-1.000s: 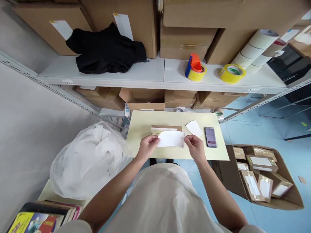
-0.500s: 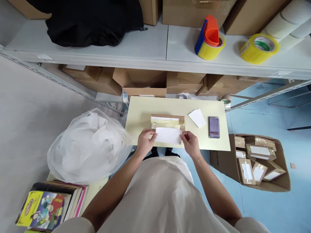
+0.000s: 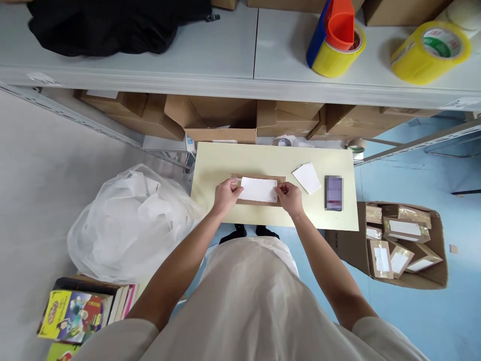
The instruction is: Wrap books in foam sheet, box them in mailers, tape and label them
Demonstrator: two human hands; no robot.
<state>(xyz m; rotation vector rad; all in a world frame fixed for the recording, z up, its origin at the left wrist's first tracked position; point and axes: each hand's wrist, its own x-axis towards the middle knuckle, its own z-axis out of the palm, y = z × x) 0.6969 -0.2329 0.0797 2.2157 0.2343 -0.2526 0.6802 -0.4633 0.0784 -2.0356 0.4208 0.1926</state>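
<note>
A white label (image 3: 258,190) spans the gap between my two hands, over a small cardboard box (image 3: 259,203) on the pale yellow table (image 3: 210,158). My left hand (image 3: 226,194) pinches the label's left end, fingers closed. At its right end, my right hand (image 3: 290,197) grips the edge between thumb and fingers. Most of the box's top is hidden under the label; whether the label touches it I cannot tell. To the right lie a stack of white labels (image 3: 307,177) and a blurred purple phone-like thing (image 3: 334,193).
A grey shelf (image 3: 210,65) crosses ahead, bearing a tape dispenser (image 3: 336,42), a yellow tape roll (image 3: 432,52) and a black cloth item (image 3: 112,27). At right a carton (image 3: 438,250) holds several taped boxes. On the left are a white plastic bag (image 3: 131,225) and books (image 3: 75,316).
Both hands have moved the label forward, from the box's near edge to over its top. It now covers the taped surface that showed before. The head view has shifted slightly.
</note>
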